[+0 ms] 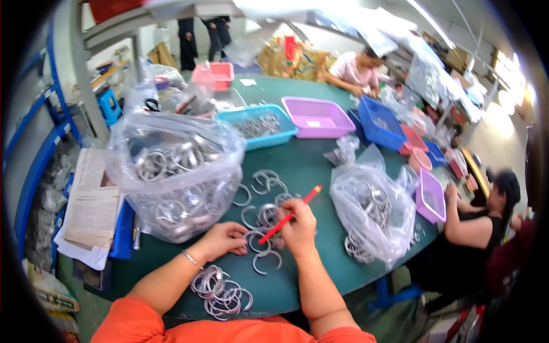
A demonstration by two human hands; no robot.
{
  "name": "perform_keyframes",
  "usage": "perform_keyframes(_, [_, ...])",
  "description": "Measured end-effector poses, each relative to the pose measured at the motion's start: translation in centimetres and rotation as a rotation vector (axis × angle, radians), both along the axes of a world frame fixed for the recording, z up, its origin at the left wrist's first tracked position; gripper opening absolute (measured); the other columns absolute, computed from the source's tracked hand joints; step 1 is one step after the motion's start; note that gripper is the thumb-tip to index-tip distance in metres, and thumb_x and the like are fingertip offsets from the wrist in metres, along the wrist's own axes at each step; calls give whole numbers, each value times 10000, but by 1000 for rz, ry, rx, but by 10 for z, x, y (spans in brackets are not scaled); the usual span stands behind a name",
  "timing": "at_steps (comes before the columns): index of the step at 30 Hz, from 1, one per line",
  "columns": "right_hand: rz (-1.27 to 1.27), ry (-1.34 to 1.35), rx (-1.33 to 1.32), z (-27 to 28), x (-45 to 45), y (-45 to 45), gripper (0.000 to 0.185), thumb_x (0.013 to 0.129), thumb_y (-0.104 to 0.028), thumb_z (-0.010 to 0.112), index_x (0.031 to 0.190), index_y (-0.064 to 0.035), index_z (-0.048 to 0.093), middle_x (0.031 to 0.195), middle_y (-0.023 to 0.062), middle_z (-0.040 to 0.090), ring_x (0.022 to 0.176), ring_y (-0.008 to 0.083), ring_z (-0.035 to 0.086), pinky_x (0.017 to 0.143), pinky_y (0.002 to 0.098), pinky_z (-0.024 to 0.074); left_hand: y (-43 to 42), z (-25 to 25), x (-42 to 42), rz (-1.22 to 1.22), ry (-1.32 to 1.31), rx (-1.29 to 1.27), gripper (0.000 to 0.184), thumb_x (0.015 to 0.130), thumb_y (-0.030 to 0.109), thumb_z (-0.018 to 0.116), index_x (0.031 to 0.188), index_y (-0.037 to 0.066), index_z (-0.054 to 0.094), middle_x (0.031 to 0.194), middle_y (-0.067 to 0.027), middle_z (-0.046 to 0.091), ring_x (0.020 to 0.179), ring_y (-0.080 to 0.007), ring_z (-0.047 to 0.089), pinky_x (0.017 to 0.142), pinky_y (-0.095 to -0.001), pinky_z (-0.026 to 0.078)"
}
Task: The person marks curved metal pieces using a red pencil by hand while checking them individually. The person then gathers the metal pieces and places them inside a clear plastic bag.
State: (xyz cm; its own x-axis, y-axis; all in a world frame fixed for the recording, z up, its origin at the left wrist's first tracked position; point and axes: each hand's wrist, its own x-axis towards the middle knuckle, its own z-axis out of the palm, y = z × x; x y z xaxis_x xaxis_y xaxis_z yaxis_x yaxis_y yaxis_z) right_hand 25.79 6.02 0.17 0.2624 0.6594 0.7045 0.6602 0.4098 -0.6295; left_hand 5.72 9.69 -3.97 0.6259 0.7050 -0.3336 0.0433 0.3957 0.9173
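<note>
And the right hand (298,224) grips a red stick (275,228), the left hand (229,239) apparently pinching a metal ring (255,232) (1 of many): piece-by-piece handling, seemingly, wanting steadiness next.

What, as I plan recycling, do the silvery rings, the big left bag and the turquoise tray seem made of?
Silvery rings: probably polished metal, from their glints, though coated plastic is possible.
Big bag: likely thin, clear plastic film, creased and transparent.
Turquoise tray: probably smooth moulded plastic, from its even colour.
</note>
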Motion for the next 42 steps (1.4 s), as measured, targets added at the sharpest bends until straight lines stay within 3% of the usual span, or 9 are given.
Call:
perform_keyframes(6, [2, 542, 244, 14, 44, -3, 115, 843, -121, 587, 809, -37, 515, 736, 79, 620, 684, 137, 565, 667, 286, 454, 1, 5, -8, -24, -7, 66, 360, 807, -22, 562, 1158, 5, 487, 951, -63, 529, 747, -179, 623, 681, -277, 535])
perform_keyframes(10, [7, 773, 64, 27, 69, -42, 203, 915, -216, 487, 808, -45, 509, 698, 77, 620, 620, 110, 542, 612, 234, 424, 1, 4, -7, -7, -8, 98, 343, 825, -5, 547, 1162, 9, 492, 952, -65, 548, 761, -147, 610, 699, -267, 535])
perform_keyframes(15, [63, 276, -428, -8, 75, -67, 123, 758, 10, 652, 816, -22, 549, 755, 23, 609, 689, 74, 542, 597, 228, 441, -1, 5, -7, -32, 25, 130, 343, 840, 16, 543, 1179, 9, 494, 949, -62, 551, 771, -138, 611, 710, -240, 522])
perform_keyframes(21, [-66, -379, -403, -43, 65, -47, 227, 590, 42, 685, 755, -14, 538, 744, 144, 602, 690, 321, 574, 601, 379, 466, -1, 1, -8, -17, 37, 129, 337, 826, -6, 545, 1160, 3, 505, 938, -67, 551, 760, -146, 617, 696, -248, 529])
perform_keyframes(23, [-87, -428, -342, -51, 72, -45, 161, 605, 49, 620, 693, -42, 521, 653, 109, 578, 660, 306, 568, 551, 382, 445, -2, 0, -6, 18, -12, 116, 325, 806, -34, 546, 1129, -3, 518, 923, -71, 554, 735, -154, 619, 677, -257, 535])
perform_keyframes(29, [-148, -53, -193, -32, 56, -54, 147, 728, 50, 617, 765, -38, 505, 715, 65, 565, 684, 178, 575, 629, 300, 463, -5, 4, -4, 38, -74, 103, 341, 790, -42, 548, 1125, -3, 499, 909, -72, 557, 709, -156, 621, 656, -253, 532])
perform_keyframes(31, [62, 460, -212, -30, 52, -52, 146, 762, 45, 613, 818, -35, 503, 736, 45, 531, 695, 131, 569, 590, 266, 468, -5, 3, -5, 7, -51, 116, 347, 797, -35, 548, 1139, -7, 501, 905, -65, 552, 720, -154, 621, 656, -245, 527])
perform_keyframes(34, [239, 765, -20, -6, 41, -48, 143, 811, 60, 558, 891, -32, 481, 810, 43, 538, 721, 118, 566, 635, 272, 498, -5, 6, -2, -11, 42, 132, 387, 798, -35, 540, 1181, -20, 487, 909, -67, 528, 745, -163, 618, 669, -242, 524])
perform_keyframes(42, [782, 1103, -208, 9, 0, -24, 142, 822, -12, 569, 890, -48, 450, 778, 44, 537, 647, 135, 582, 580, 263, 496, -2, -6, -1, 6, 93, 178, 341, 775, -15, 537, 1115, 3, 514, 906, -49, 562, 702, -119, 592, 620, -220, 516])
